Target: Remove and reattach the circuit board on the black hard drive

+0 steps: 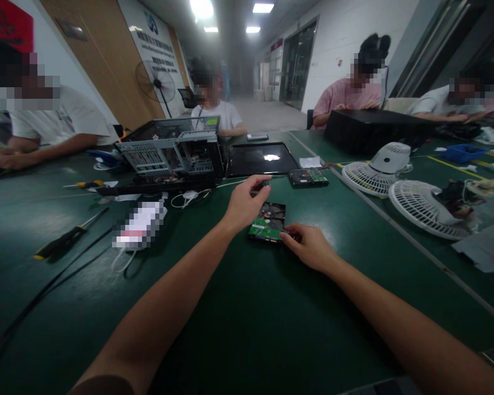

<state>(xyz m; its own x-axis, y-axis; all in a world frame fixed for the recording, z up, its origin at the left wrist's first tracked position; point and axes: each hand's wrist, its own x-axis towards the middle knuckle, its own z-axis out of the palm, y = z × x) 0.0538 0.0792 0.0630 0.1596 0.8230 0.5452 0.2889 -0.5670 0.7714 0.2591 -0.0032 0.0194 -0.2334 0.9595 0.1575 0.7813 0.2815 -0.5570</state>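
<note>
A hard drive [267, 225] lies on the green table, its green circuit board facing up. My right hand [310, 247] grips the drive's near right edge between thumb and fingers. Over the drive's far left part, my left hand [247, 203] is closed in a pinch. Something small and dark shows at those fingertips, too indistinct to name. Farther back, a second hard drive [308, 177] rests on the table beside a small white paper [310, 162].
An open computer case [168, 153] and a black glossy panel [261, 158] stand ahead. A screwdriver [66, 241] and a phone [142, 222] with a cable lie left. White fan parts [424, 206] and a dark case [374, 131] are right. Several people sit around the table.
</note>
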